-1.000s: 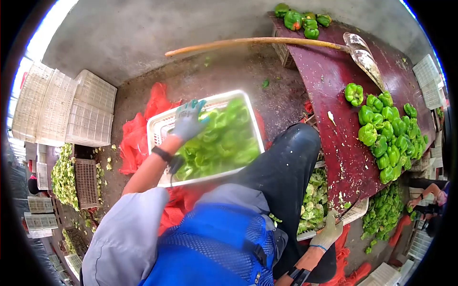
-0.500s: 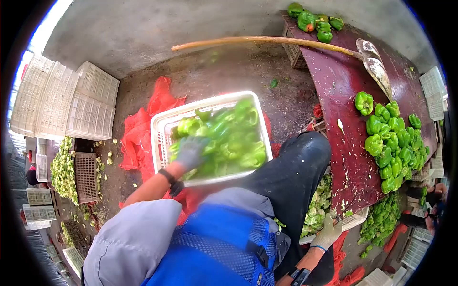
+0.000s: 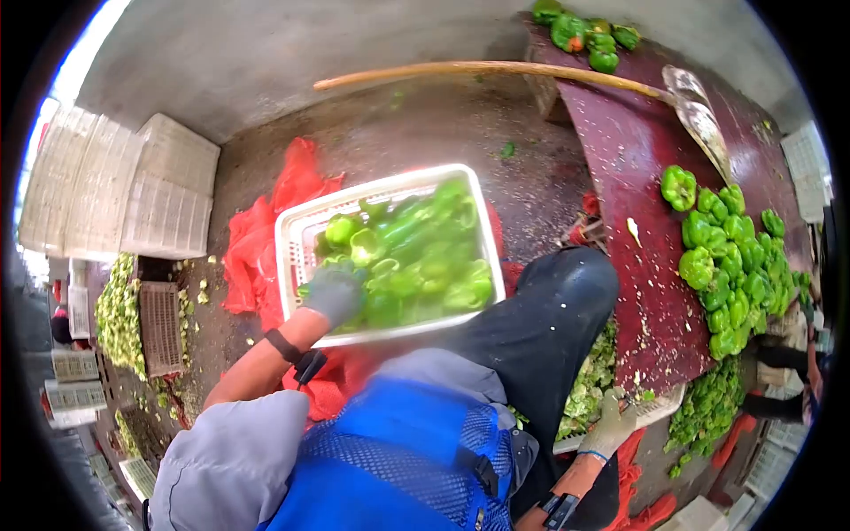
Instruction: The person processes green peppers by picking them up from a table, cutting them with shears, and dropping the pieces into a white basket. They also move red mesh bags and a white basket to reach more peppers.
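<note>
Left hand [image 3: 336, 294]: in a grey knit glove, over the near-left corner of the white crate [image 3: 381, 188], against the green peppers [image 3: 425, 248]. Fingers mostly hidden and blurred; cannot tell whether they grasp. Black band [image 3: 282, 346] round the wrist.

Crate: rigid plastic, rectangular, smooth rounded rim, slotted walls. Stands tilted in view in front of the knees, beside crumpled red mesh [image 3: 252, 257]. Peppers lie inside in a loose layer, glossy, lobed; several look hollow, cut open. Surface partly smeared by motion.

Right hand [image 3: 609, 427]: in a pale cream glove, blue cord at the cuff, beside the near-left corner of the table [image 3: 646, 310]. Something small and dark shows at the fingertips; cannot tell what it is or whether it is gripped.

Table: flat, dark red, wet-looking sheen, speckled with pale crumbs. Whole-looking peppers in a bulging heap [image 3: 735, 274] toward the right edge; a small cluster [image 3: 602, 42] at the far-left corner. Shovel [image 3: 699, 119]: scuffed, whitish metal blade on the table, long wooden handle reaching past the left edge.

Below the near edge: second white crate [image 3: 660, 409] with ragged pale-green scraps [image 3: 589, 389]; green heap [image 3: 708, 407] on the floor.
</note>
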`<state>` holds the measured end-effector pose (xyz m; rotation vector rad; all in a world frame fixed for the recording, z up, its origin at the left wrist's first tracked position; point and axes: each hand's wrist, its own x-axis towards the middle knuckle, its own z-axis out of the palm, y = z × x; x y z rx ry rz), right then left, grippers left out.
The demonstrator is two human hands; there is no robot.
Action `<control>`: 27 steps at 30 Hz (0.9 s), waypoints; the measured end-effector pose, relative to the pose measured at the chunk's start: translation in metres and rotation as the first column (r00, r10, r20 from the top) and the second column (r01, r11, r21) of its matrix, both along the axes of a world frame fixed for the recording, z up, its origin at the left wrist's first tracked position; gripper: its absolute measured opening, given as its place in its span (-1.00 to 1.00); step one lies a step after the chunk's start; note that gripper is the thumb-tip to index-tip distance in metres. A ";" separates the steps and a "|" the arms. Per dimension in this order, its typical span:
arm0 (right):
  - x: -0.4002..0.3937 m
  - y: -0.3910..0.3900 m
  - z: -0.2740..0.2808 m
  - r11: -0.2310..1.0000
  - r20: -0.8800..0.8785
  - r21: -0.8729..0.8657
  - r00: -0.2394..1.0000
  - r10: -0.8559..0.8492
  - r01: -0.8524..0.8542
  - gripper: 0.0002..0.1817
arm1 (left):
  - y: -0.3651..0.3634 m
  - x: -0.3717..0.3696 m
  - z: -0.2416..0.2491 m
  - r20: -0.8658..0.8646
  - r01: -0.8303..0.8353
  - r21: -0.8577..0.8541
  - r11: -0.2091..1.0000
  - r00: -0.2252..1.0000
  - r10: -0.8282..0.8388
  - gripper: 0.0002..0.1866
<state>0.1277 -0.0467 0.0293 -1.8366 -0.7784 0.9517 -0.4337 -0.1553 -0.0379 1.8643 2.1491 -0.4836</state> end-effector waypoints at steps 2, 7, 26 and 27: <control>0.016 -0.001 -0.011 0.999 0.110 -0.054 0.994 -0.002 0.007 -0.82 | 0.032 0.024 0.012 0.162 -0.064 0.313 0.947 0.987 0.013 -0.65; 0.060 -0.006 -0.047 0.996 0.306 0.058 0.951 0.051 -0.072 -0.78 | 0.128 0.059 0.038 0.223 0.030 0.601 0.799 0.953 -0.203 -0.72; 0.089 -0.014 -0.081 0.992 0.182 -0.050 0.978 -0.103 0.114 -0.82 | 0.612 0.372 0.100 0.348 0.182 0.644 0.743 0.796 -0.496 -0.25; 0.090 -0.018 -0.089 0.986 0.104 -0.077 0.984 -0.142 0.150 -0.81 | 0.633 0.388 0.082 0.285 0.233 0.652 0.721 0.806 -0.519 -0.19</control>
